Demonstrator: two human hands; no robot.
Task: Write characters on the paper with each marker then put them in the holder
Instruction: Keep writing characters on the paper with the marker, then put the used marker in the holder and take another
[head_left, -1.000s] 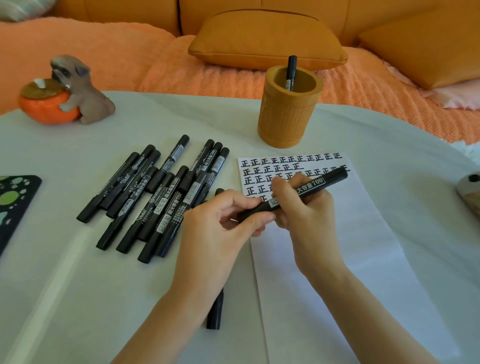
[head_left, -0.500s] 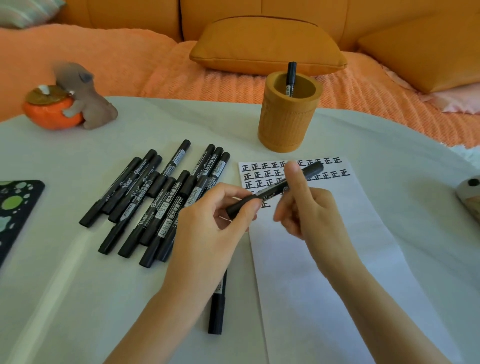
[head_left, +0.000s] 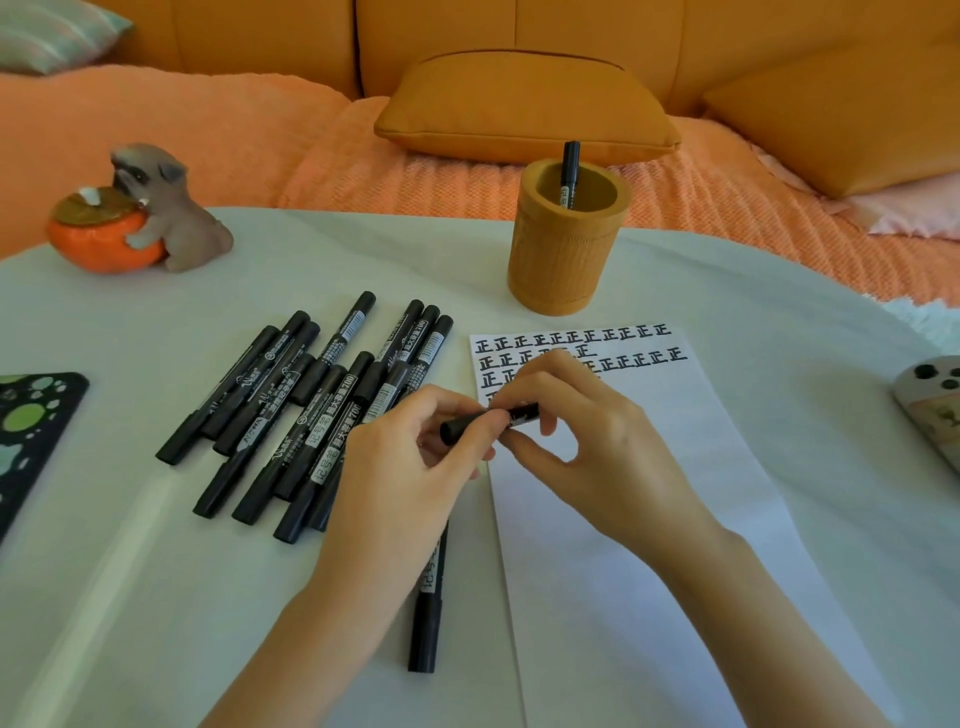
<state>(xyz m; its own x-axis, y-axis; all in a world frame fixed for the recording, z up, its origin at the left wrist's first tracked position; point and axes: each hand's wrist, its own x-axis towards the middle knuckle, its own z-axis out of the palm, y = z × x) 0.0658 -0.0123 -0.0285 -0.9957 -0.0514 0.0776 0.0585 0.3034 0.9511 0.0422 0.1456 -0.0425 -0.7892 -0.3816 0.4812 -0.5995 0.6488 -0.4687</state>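
Both hands hold one black marker (head_left: 465, 425) above the near-left part of the white paper (head_left: 649, 519). My left hand (head_left: 410, 467) pinches its left end, and my right hand (head_left: 576, 441) curls round the rest, hiding most of the barrel. Rows of black characters (head_left: 631, 345) fill the top of the sheet. Several black markers (head_left: 311, 410) lie in a pile left of the paper, and one more marker (head_left: 428, 613) lies under my left wrist. The tan round holder (head_left: 563, 260) stands behind the paper with one marker (head_left: 570, 171) upright in it.
An orange-and-grey animal figurine (head_left: 137, 218) sits at the table's far left. A black green-spotted object (head_left: 31, 431) lies at the left edge and a grey device (head_left: 935, 400) at the right edge. Orange sofa cushions (head_left: 524, 104) are behind the table.
The marker has swung from a long diagonal across the paper to nearly end-on between my hands. My right hand has closed over its barrel, and both hands have come closer together.
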